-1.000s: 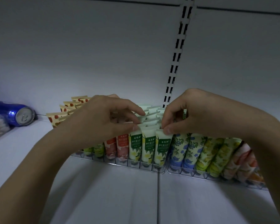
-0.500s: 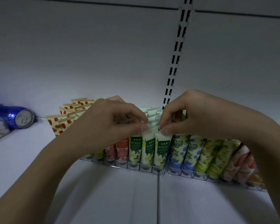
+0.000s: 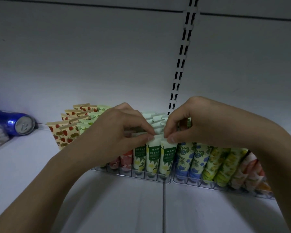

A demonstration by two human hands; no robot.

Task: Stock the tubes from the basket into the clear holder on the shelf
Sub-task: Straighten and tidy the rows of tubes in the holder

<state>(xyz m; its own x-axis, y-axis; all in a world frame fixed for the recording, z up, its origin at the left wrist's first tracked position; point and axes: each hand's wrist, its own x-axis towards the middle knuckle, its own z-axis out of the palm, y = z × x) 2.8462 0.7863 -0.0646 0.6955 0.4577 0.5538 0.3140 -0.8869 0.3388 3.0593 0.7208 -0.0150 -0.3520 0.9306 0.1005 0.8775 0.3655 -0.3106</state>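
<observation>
Pinching the crimped tops of the green lily tubes [image 3: 166, 155] in the clear holder [image 3: 165, 179], left hand [image 3: 118, 130] and right hand [image 3: 200, 121] are seating them; next, probably, pressing them level.

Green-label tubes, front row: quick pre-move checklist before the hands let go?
1. Left hand fingertips on the green-label tubes: ok.
2. Right hand pinching the same tube tops: ok.
3. Tubes standing cap-down in the clear holder: ok.
4. Front row level with the blue-flower tubes: cannot tell.
5. Basket for the next tube in view: not ok.
</observation>
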